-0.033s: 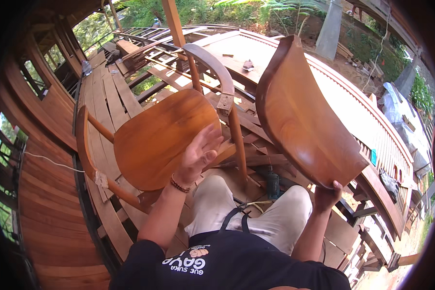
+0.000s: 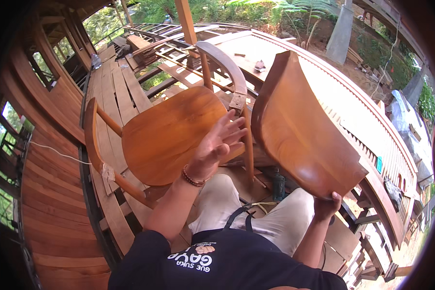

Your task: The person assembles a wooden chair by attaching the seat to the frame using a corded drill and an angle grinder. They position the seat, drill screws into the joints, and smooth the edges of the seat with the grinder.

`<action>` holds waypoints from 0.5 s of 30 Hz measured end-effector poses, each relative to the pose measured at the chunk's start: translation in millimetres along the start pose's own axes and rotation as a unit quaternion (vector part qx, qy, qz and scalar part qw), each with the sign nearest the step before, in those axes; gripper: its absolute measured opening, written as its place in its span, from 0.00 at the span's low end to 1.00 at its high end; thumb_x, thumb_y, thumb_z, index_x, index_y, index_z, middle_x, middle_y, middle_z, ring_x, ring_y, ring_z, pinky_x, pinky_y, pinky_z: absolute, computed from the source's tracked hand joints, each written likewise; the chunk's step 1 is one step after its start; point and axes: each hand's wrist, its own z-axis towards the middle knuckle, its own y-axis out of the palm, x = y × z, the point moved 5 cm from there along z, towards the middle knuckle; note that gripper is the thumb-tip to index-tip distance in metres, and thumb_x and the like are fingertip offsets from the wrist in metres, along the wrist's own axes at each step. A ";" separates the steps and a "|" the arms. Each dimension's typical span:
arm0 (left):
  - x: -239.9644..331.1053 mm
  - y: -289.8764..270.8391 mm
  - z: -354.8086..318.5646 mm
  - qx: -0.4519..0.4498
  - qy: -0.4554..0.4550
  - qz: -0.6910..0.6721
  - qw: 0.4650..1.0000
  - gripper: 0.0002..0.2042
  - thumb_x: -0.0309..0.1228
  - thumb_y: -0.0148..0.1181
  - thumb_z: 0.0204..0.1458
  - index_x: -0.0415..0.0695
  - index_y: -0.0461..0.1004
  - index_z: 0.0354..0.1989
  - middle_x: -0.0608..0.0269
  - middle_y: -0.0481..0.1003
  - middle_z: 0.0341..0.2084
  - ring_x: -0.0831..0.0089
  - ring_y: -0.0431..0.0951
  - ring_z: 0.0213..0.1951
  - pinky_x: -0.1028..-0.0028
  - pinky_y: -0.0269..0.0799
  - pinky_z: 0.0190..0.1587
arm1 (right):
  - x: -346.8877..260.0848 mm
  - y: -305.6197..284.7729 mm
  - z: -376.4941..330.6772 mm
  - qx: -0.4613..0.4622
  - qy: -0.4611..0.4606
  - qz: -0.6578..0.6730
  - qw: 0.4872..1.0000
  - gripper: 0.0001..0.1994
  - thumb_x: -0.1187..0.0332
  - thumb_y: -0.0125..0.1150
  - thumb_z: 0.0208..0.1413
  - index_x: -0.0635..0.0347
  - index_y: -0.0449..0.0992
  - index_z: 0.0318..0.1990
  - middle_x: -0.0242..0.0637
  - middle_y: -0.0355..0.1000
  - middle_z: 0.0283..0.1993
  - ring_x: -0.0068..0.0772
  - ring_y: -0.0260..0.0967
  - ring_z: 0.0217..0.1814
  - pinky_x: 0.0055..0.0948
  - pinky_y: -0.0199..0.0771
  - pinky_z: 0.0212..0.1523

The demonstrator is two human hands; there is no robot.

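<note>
My right hand (image 2: 326, 208) grips the near lower edge of a curved wooden chair backrest (image 2: 299, 130), its thumb on the inner face. The backrest is held up, tilted, its hollow polished side facing me. My left hand (image 2: 217, 145) is open with fingers spread and holds nothing. It hovers beside the rounded wooden seat (image 2: 171, 125) of a chair, close to the end of the right armrest (image 2: 229, 70). That armrest ends in a bare, notched joint (image 2: 238, 100) with small holes. The left armrest (image 2: 92, 137) has a similar pale joint (image 2: 108, 172).
A dark green bottle-shaped object (image 2: 278, 186) stands between my knees. Loose floor planks (image 2: 116, 92) with gaps lie left and beyond. A wooden post (image 2: 186, 21) rises behind the chair. A slatted railing (image 2: 386, 130) runs along the right, and a plank wall (image 2: 58, 208) stands left.
My left hand has moved rightward off the seat toward the armrest joint, its fingers spreading wider. The backrest stays in my right hand, turned slightly. The whole view has shifted a little.
</note>
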 end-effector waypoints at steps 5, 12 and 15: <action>-22.2 26.3 -33.7 0.045 0.028 0.104 0.993 0.42 0.28 0.65 0.50 0.36 0.46 0.71 0.55 0.60 0.64 0.69 0.60 0.64 0.65 0.55 0.66 | 39.2 -8.9 -29.0 0.044 0.060 -0.058 0.996 0.36 0.64 0.60 0.40 0.62 0.63 0.63 0.42 0.67 0.59 0.44 0.65 0.62 0.42 0.66 0.63; -50.5 36.6 -100.8 0.065 0.006 0.204 0.977 0.42 0.24 0.61 0.49 0.33 0.43 0.71 0.47 0.59 0.65 0.66 0.60 0.66 0.68 0.55 0.66 | 64.7 -67.4 -18.9 0.120 0.145 -0.074 0.979 0.34 0.55 0.66 0.47 0.60 0.66 0.61 0.40 0.70 0.56 0.42 0.68 0.59 0.43 0.70 0.59; -52.5 44.0 -109.6 0.034 0.023 0.253 0.967 0.44 0.27 0.65 0.48 0.34 0.44 0.72 0.43 0.59 0.65 0.64 0.64 0.65 0.68 0.61 0.63 | 70.6 -61.8 -6.6 0.118 0.112 -0.060 0.985 0.33 0.56 0.66 0.47 0.61 0.67 0.60 0.40 0.70 0.56 0.43 0.69 0.58 0.44 0.71 0.58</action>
